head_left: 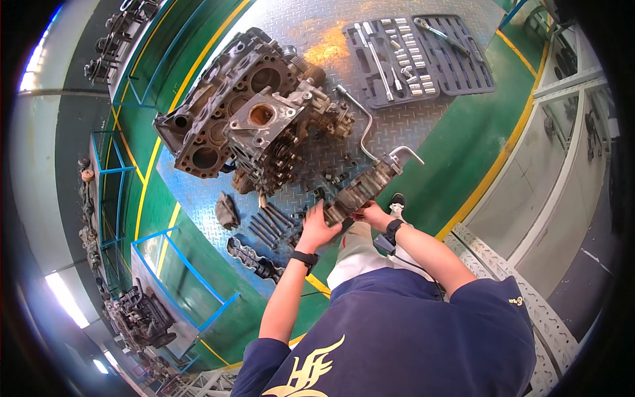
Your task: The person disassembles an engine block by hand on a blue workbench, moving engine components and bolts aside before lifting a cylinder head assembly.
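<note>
A long, grimy metal engine part (367, 185), with a bent pipe at its far right end, lies tilted across the near edge of the metal-plated table. My left hand (319, 228) grips its near left end, thumb and fingers against the side. My right hand (372, 214) is closed on its near side, with some fingers hidden beneath it. Just beyond it lies a bent speed wrench (368, 126). Beside my left hand, several long dark bolts (270, 226) lie in a row. A dark, narrow, ridged engine part (253, 259) rests at the table edge.
A large engine block (228, 106) with open bores stands on the table (311, 175). An open socket set case (423, 89) holds a ratchet and sockets. A crumpled grey cloth (226, 212) lies left of the bolts. Blue-framed stands (188, 264) are at left.
</note>
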`<state>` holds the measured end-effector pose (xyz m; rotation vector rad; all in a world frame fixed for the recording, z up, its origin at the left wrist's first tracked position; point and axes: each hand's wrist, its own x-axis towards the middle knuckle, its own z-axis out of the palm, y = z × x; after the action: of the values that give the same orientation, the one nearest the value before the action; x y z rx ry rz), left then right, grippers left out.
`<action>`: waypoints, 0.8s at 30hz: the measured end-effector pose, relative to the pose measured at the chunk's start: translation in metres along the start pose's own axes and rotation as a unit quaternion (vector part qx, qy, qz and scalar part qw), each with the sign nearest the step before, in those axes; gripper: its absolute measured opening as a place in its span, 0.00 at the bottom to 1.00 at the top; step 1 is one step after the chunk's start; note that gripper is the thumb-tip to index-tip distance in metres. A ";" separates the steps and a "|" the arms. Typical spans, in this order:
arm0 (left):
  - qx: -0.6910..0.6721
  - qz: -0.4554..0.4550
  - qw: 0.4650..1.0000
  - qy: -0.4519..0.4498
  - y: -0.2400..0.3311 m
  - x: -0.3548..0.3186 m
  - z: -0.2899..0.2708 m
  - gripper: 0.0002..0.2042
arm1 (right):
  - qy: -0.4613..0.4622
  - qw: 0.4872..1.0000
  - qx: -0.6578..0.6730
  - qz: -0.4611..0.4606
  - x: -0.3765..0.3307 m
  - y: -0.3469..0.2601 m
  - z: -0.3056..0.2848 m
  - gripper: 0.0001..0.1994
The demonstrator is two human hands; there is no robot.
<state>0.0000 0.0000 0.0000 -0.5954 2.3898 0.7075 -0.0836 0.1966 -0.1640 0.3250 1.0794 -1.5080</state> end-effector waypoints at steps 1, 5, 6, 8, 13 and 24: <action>-0.107 0.018 0.993 0.054 -0.004 0.007 0.008 0.40 | -0.004 1.000 -0.002 0.007 -0.013 -0.006 -0.006 0.11; -0.214 -0.062 0.963 0.152 -0.006 0.067 -0.008 0.25 | -0.014 0.999 -0.041 0.001 -0.030 -0.036 -0.001 0.09; -0.216 -0.065 0.962 0.154 -0.017 0.085 0.000 0.25 | -0.025 0.998 -0.052 0.004 -0.037 -0.044 0.003 0.10; -0.166 -0.183 0.966 0.075 -0.059 0.121 0.025 0.20 | -0.046 0.996 -0.070 0.006 -0.037 -0.047 0.010 0.10; -0.441 -0.284 0.851 -0.011 -0.034 0.154 0.022 0.09 | -0.029 0.997 -0.069 0.005 -0.044 -0.047 -0.015 0.16; -0.406 -0.342 0.848 0.012 -0.037 0.162 0.018 0.13 | -0.006 0.999 -0.035 0.028 -0.076 -0.052 -0.031 0.17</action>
<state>-0.0923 -0.0576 -0.1268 -1.6861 1.5885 1.3386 -0.1212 0.2620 -0.1027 0.2949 1.1016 -1.4184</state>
